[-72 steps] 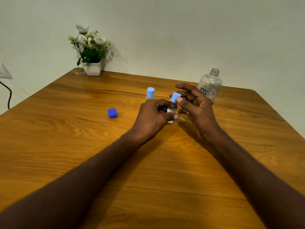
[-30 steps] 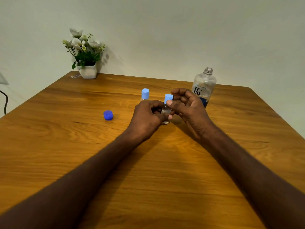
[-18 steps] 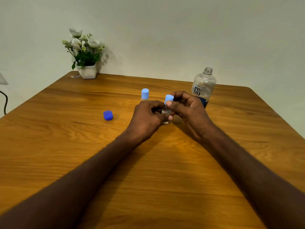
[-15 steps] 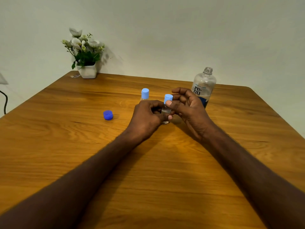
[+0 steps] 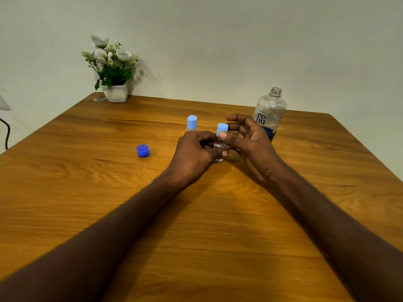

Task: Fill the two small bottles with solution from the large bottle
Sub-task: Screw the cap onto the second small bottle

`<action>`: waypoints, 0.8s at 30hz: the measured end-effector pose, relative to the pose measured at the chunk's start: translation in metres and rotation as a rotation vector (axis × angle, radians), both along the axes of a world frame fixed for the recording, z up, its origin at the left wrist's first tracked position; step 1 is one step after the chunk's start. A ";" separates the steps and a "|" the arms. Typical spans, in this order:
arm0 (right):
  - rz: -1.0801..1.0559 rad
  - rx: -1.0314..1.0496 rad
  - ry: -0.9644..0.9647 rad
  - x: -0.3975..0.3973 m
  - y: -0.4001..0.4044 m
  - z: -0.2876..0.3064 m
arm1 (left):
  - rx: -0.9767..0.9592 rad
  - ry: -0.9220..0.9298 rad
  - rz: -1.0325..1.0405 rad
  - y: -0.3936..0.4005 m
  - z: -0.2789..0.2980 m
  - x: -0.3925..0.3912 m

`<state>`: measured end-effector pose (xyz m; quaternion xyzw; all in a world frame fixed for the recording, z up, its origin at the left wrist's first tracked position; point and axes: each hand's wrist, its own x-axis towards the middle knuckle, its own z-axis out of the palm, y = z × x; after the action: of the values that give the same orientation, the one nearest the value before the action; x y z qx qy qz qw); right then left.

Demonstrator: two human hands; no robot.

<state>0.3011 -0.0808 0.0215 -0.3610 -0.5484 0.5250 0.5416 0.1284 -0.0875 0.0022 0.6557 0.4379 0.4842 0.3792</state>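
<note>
Two hands meet over one clear vial (image 5: 219, 146): the left hand (image 5: 193, 155) grips its body, the right hand (image 5: 250, 142) pinches its light-blue cap (image 5: 222, 129), fingers now spread wider. Left lies one dark-blue lid (image 5: 142, 150). Beyond stand a second capped vial (image 5: 192, 123) and one uncapped big bottle (image 5: 269, 113).

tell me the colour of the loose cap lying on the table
Dark blue; the loose cap shows best in the head view.

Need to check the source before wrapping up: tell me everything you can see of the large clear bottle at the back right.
The large clear plastic bottle stands upright on the wooden table, behind the right hand and seemingly untouched. Its threaded neck is uncapped. A label reads "re-nu" above a dark blue band. How much liquid remains cannot be made out.
</note>
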 end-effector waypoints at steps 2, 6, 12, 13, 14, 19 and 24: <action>0.004 0.022 -0.032 0.001 0.000 -0.001 | -0.006 0.003 0.009 -0.001 0.000 0.001; -0.009 0.024 -0.042 0.000 0.001 -0.004 | -0.006 0.018 0.007 -0.001 0.000 0.001; 0.016 0.061 -0.165 0.001 0.001 -0.004 | -0.017 0.018 -0.014 -0.001 0.002 0.001; -0.028 0.085 -0.195 0.000 0.000 -0.004 | -0.018 0.016 -0.014 -0.002 0.003 0.001; -0.070 0.100 -0.214 -0.002 0.000 -0.004 | -0.014 0.019 -0.009 -0.002 0.003 0.001; -0.179 0.133 -0.218 -0.008 -0.002 -0.004 | 0.011 0.039 0.018 -0.003 0.002 0.002; -0.129 0.163 -0.292 -0.004 -0.006 0.001 | -0.015 0.026 -0.007 -0.004 0.005 0.001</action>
<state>0.2969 -0.0872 0.0222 -0.4227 -0.6377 0.3851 0.5162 0.1296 -0.0915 0.0074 0.6607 0.4441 0.4709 0.3801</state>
